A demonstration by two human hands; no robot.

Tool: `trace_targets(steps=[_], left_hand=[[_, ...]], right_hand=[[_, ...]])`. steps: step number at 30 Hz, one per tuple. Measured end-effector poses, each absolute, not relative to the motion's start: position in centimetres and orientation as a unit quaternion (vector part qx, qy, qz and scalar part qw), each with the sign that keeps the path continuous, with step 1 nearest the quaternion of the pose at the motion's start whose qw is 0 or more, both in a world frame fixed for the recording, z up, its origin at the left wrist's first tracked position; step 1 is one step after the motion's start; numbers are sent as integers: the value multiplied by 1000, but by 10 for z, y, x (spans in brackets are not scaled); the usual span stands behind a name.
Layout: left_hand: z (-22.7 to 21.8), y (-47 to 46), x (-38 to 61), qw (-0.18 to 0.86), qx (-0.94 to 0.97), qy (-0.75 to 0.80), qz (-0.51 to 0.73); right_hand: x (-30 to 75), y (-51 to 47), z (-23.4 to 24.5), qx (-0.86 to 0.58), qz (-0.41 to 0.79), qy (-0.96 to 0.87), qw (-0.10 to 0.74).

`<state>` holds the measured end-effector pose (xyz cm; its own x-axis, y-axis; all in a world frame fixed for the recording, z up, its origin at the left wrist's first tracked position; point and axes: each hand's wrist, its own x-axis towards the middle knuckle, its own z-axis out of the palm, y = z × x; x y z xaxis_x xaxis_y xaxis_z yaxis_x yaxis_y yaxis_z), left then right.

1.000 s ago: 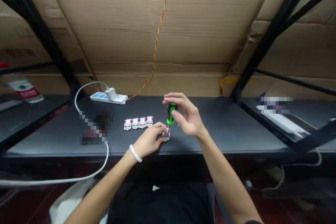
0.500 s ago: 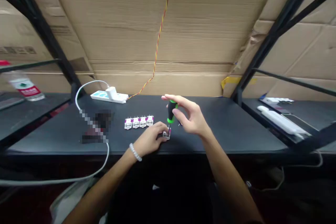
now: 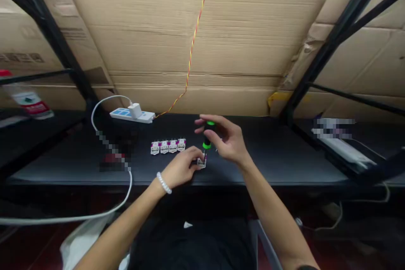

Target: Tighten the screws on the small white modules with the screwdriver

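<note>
Cardboard back wall (image 3: 142, 29) across the top of the frame, black tabletop (image 3: 284, 160) below it, white power strip (image 3: 118, 113) left of centre. Work is at frame centre, near the table's front edge.

My left hand (image 3: 182, 168) is nearly closed, thumb and fingers pinching a small white-and-purple module (image 3: 203, 163) down on the table. My right hand (image 3: 230, 141) is half curled, thumb against the black-and-green screwdriver (image 3: 206, 140), fingers reaching past its top end, so a loose grip. Shaft points down at the module, leaning slightly, top toward the right. Whether the tip sits in a screw: too small to tell.

To do this well, I'd bring the shaft square to the module, press straight down with light, even force and turn in short strokes. Left fingertips should pin the body firmly but clear of the tip, since a slip could jab them or skid the light part.

Module look: whitish housing, purple patch at the upper edge, mostly hidden by my fingers. Four similar modules (image 3: 164, 147) stand in a neat row to the upper left, white with purple sides, thin prongs up top.
</note>
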<state>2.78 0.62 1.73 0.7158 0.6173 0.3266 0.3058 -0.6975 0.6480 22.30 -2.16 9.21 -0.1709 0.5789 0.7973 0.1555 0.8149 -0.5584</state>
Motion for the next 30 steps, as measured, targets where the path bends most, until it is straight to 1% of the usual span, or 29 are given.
trace_targets(steps=[3, 5, 6, 10, 12, 15, 16, 18, 21, 22, 27, 28, 30], left_hand=[[16, 6, 28, 285, 880, 265, 274], [16, 6, 28, 285, 879, 263, 277], [16, 6, 28, 285, 879, 263, 278], [17, 5, 29, 281, 881, 261, 278], [17, 6, 29, 275, 882, 264, 277], [16, 6, 29, 275, 881, 267, 278], [16, 6, 29, 276, 880, 267, 279], [15, 5, 30, 280, 879, 263, 282], [15, 5, 30, 279, 879, 265, 283], [15, 5, 30, 278, 879, 266, 280], [15, 5, 29, 274, 881, 270, 276], [15, 5, 30, 275, 880, 269, 278], [15, 5, 30, 277, 878, 267, 283]], right_hand=[[220, -18, 92, -267, 85, -733, 620], [221, -19, 92, -270, 53, -743, 610], [222, -20, 93, -267, 60, -752, 599], [226, -26, 96, -245, 150, -783, 552], [226, -26, 98, -252, 127, -782, 555], [226, -26, 101, -276, 33, -778, 563], [225, -26, 101, -282, 19, -778, 562], [225, -27, 102, -279, 41, -784, 552], [226, -29, 103, -258, 121, -793, 539], [226, -29, 103, -253, 129, -792, 541], [225, -28, 104, -281, 28, -780, 558], [225, -28, 104, -288, 23, -782, 552], [226, -31, 106, -289, 49, -790, 539]])
